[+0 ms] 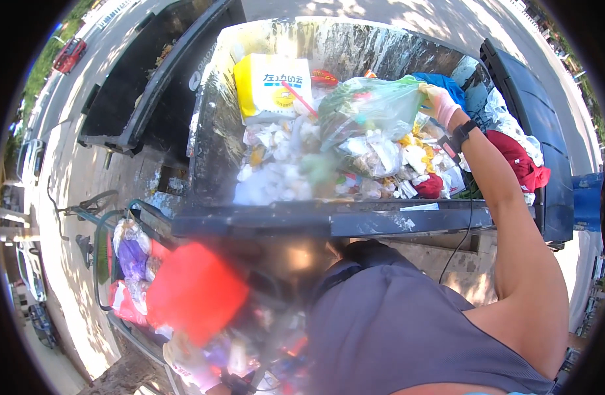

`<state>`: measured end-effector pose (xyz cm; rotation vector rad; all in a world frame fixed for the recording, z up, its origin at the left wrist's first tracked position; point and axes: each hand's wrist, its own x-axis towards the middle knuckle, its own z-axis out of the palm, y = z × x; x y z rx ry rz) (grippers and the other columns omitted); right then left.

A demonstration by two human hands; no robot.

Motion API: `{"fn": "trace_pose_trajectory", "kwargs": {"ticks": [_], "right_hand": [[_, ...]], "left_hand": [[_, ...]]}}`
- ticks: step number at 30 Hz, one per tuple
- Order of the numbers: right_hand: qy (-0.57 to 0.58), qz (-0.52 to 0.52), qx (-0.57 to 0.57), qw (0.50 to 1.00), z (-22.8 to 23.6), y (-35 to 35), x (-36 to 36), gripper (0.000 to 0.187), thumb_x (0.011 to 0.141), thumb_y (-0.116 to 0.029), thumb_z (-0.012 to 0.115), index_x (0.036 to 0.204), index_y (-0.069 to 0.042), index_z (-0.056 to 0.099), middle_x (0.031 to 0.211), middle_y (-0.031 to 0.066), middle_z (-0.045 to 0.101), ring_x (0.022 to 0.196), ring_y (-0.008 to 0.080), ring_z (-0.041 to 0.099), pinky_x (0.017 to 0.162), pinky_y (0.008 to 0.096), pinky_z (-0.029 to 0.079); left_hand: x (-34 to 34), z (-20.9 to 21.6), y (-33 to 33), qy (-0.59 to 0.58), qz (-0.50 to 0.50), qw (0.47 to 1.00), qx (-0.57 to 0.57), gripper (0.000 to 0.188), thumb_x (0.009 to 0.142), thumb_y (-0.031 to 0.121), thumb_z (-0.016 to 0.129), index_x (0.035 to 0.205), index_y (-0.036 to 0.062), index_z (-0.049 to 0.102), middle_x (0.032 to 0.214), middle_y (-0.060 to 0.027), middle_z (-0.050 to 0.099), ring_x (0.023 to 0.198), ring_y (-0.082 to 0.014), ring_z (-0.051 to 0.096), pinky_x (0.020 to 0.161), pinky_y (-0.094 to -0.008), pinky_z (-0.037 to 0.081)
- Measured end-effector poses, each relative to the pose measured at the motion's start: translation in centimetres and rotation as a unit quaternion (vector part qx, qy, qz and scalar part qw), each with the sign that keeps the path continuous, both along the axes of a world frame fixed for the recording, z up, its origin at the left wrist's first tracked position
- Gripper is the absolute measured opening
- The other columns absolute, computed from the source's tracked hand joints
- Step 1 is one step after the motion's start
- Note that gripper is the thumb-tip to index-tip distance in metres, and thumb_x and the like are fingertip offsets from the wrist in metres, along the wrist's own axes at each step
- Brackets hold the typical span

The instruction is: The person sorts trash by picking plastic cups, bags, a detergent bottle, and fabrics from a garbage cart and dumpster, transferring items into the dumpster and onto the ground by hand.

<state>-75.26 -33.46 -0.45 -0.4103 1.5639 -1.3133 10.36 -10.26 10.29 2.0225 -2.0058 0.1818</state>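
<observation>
Progress, judged: at left, a refuse pile [269, 336] lies outside the main dumpster [256, 220]; at right, the green bag is taken hold of but not yet clear of the load; most of the dumpster's contents appear to be left.

Count, left to right:
Second dumpster [111, 108], black, open: one.
Purple-tinted plastic bag [132, 259], lower left: one.
Red item [197, 293], blurred, kind uncertain: one.
Left hand: not made out; its grip cannot be told.
Main dumpster, open, well filled: one.
Yellow-and-white carrier bag [274, 99], inside near the back left: one.
Translucent green plastic bag [368, 112], inside, over mixed refuse: one.
Right hand [438, 104], pale-gloved: one; grip closed, fingers pinching the green bag's upper right edge.
Blue bag [445, 84], behind that hand: one.
Dark-red cloth [516, 158], right end: one.
Loose wrappers and tissues: too many and overlapped to count.
</observation>
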Motion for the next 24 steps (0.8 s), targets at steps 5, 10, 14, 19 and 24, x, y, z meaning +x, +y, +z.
{"fn": "trace_pose_trajectory", "kwargs": {"ticks": [5,10,14,19,24], "right_hand": [[0.095,-0.105,0.094,0.985,-0.3,-0.4,-2.0,0.022,0.103,-0.033,0.066,0.119,-0.019,0.071,0.122,0.0025,0.068,0.124,0.0256,0.059,0.115,0.0548,0.041],[0.455,-0.075,0.185,0.868,-1.5,-1.5,-1.9,0.038,0.101,-0.030,0.065,0.134,-0.012,0.067,0.145,0.0129,0.062,0.135,0.0332,0.056,0.112,0.0509,0.045],[0.842,-0.010,-0.106,0.529,2.8,-2.9,6.3,0.050,0.093,-0.016,0.068,0.142,-0.009,0.060,0.150,0.0161,0.058,0.136,0.0349,0.056,0.112,0.0483,0.045],[0.738,0.350,-0.246,0.521,6.3,-2.0,21.6,0.055,0.085,-0.031,0.079,0.134,-0.009,0.065,0.145,0.0124,0.060,0.142,0.0342,0.049,0.120,0.0534,0.036],[0.769,0.468,-0.146,0.410,-1.5,-4.0,22.3,0.035,0.082,-0.026,0.079,0.115,-0.014,0.073,0.128,0.0069,0.068,0.130,0.0273,0.057,0.117,0.0509,0.039]], "left_hand": [[-0.5,0.6,-0.3,0.007,0.047,0.998,0.033,0.018,0.098,0.016,0.062,0.097,-0.0004,0.070,0.101,-0.0162,0.072,0.098,-0.0380,0.065,0.091,-0.0502,0.050],[-1.9,0.3,-1.1,0.006,0.060,0.998,0.027,0.018,0.099,0.018,0.063,0.096,0.0006,0.070,0.102,-0.0152,0.073,0.098,-0.0378,0.065,0.092,-0.0500,0.050],[-3.4,1.3,-1.7,-0.018,0.082,0.995,0.051,0.019,0.099,0.019,0.064,0.096,0.0006,0.070,0.101,-0.0145,0.074,0.098,-0.0374,0.066,0.092,-0.0495,0.050],[-2.9,0.9,-1.7,-0.039,0.075,0.995,0.061,0.019,0.099,0.018,0.065,0.096,0.0001,0.071,0.100,-0.0153,0.073,0.096,-0.0375,0.066,0.091,-0.0494,0.050],[-3.3,1.0,-2.8,-0.023,0.072,0.993,0.092,0.019,0.098,0.018,0.064,0.098,0.0002,0.072,0.101,-0.0157,0.073,0.098,-0.0379,0.066,0.091,-0.0496,0.050]]}}
